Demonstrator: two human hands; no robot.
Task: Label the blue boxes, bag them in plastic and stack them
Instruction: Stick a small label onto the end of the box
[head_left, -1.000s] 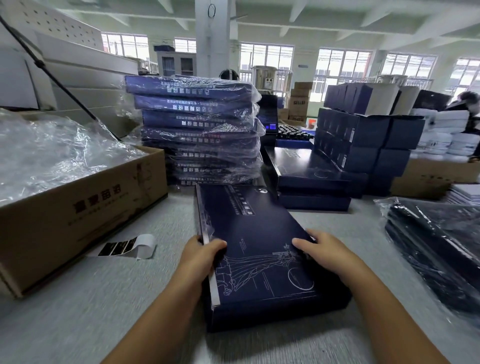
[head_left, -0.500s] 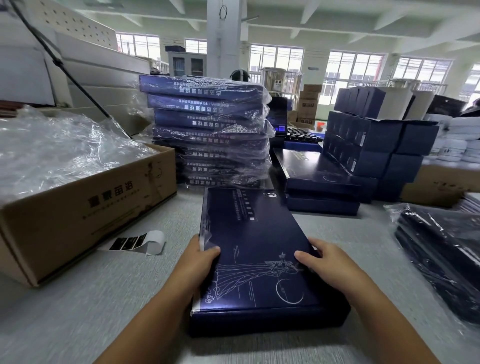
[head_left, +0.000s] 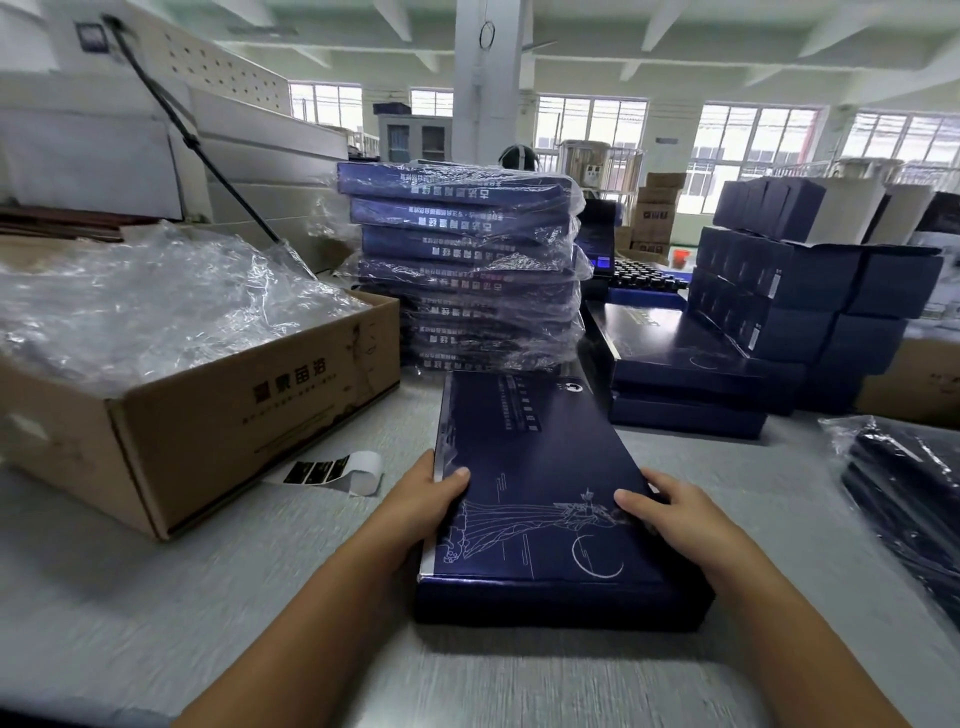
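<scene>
A flat blue box (head_left: 540, 493) is laid lengthwise on the grey table (head_left: 156, 597). It is gripped at its left edge by the left hand (head_left: 426, 493) and at its right edge by the right hand (head_left: 675, 512), with each thumb set on the lid. Just beyond its far end a tall stack of bagged boxes (head_left: 462, 260) is seen. To the left, a cardboard carton (head_left: 218, 415) is filled with clear plastic bags (head_left: 156, 301), and a curled label strip (head_left: 332, 473) is seen just beside it. Unbagged boxes (head_left: 675, 358) are piled right of the stack.

Probably a packing workshop: stacked bagged boxes (head_left: 462, 265), cartons (head_left: 208, 410).
</scene>
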